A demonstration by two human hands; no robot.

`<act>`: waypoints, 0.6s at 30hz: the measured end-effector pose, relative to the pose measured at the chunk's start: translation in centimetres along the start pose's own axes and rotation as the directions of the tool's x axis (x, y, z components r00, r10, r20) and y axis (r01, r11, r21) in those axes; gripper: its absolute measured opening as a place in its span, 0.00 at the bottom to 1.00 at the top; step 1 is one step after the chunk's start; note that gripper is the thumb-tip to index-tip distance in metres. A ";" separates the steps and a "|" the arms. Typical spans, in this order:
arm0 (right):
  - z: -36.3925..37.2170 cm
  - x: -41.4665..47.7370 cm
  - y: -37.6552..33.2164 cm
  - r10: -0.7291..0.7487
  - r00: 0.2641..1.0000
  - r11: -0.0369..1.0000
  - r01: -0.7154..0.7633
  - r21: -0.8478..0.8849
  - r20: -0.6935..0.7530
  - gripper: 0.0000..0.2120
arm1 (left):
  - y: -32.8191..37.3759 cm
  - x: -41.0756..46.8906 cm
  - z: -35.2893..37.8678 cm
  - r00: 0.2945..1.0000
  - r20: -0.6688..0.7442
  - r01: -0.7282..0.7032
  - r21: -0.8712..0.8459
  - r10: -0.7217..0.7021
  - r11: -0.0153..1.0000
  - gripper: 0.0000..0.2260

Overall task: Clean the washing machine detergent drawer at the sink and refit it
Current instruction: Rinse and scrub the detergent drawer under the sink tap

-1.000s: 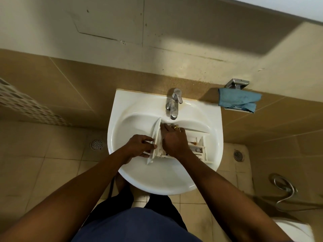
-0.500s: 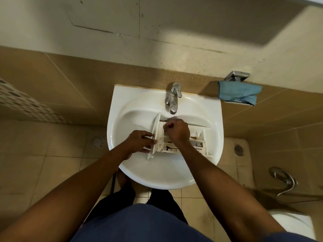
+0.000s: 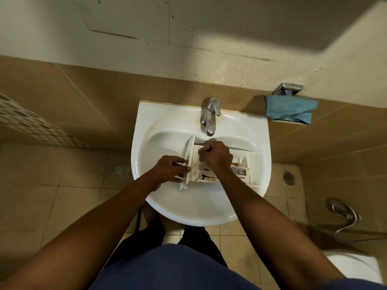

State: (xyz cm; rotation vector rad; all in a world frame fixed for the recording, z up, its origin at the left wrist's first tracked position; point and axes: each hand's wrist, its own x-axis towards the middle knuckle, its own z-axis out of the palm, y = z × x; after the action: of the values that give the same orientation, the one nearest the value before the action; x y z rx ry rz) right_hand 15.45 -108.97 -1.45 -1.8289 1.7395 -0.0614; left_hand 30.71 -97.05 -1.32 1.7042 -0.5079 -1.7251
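Observation:
A white detergent drawer (image 3: 240,169) lies across the bowl of the white sink (image 3: 159,143), its front panel at the left and dark grime in its compartments. My left hand (image 3: 170,169) grips the front panel, thumb on the near side. My right hand (image 3: 215,154) sits over the drawer's left compartments with fingers curled into a fist; whether it holds anything is hidden. The chrome tap (image 3: 210,116) stands just behind the drawer, and I see no water running.
A blue cloth (image 3: 291,109) hangs on a chrome wall holder to the right of the sink. Floor drains (image 3: 119,169) sit left and right of the basin. A hose (image 3: 345,216) and a toilet (image 3: 354,266) lie at the lower right.
My right hand has lifted from deep inside the compartments toward the drawer's far edge near the tap and curled into a fist. My left hand keeps its grip on the front panel.

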 end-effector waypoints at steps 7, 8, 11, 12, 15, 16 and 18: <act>-1.3 -1.3 1.6 -0.047 0.970 0.999 0.041 0.032 0.237 0.11 | -0.2 0.2 -0.2 1.000 0.016 -0.003 -0.009 0.003 1.000 0.26; -0.9 -0.8 1.3 -0.025 0.986 0.996 0.010 0.094 0.164 0.09 | -0.2 0.2 -0.3 1.000 0.017 -0.001 -0.006 0.001 1.000 0.25; 0.2 1.0 -0.2 0.148 0.989 0.976 -0.148 0.157 0.015 0.10 | -0.2 0.2 -0.2 1.000 0.016 -0.001 0.000 0.001 1.000 0.25; 0.8 1.5 -0.3 0.153 0.988 0.979 -0.151 0.139 -0.003 0.13 | -0.2 0.1 -0.2 1.000 0.016 -0.001 0.003 0.001 1.000 0.25; 0.8 0.3 0.1 0.049 0.999 0.998 -0.048 0.026 -0.011 0.06 | -0.1 0.0 -0.1 1.000 0.013 -0.001 0.005 0.001 1.000 0.24; 0.3 -0.2 0.7 0.010 0.999 1.000 -0.011 0.009 0.034 0.03 | -0.1 0.0 -0.1 1.000 0.014 -0.003 0.009 0.003 1.000 0.24; -1.0 -1.2 2.1 -0.048 0.983 0.999 0.049 -0.005 0.179 0.09 | -0.2 0.1 -0.2 1.000 0.013 -0.003 0.014 0.003 1.000 0.25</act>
State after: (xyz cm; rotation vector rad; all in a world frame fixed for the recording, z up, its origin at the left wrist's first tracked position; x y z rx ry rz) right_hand 12.97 -108.11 -1.15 -1.8242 1.5735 0.0897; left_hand 30.90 -96.91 -1.56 1.7022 -0.5292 -1.7353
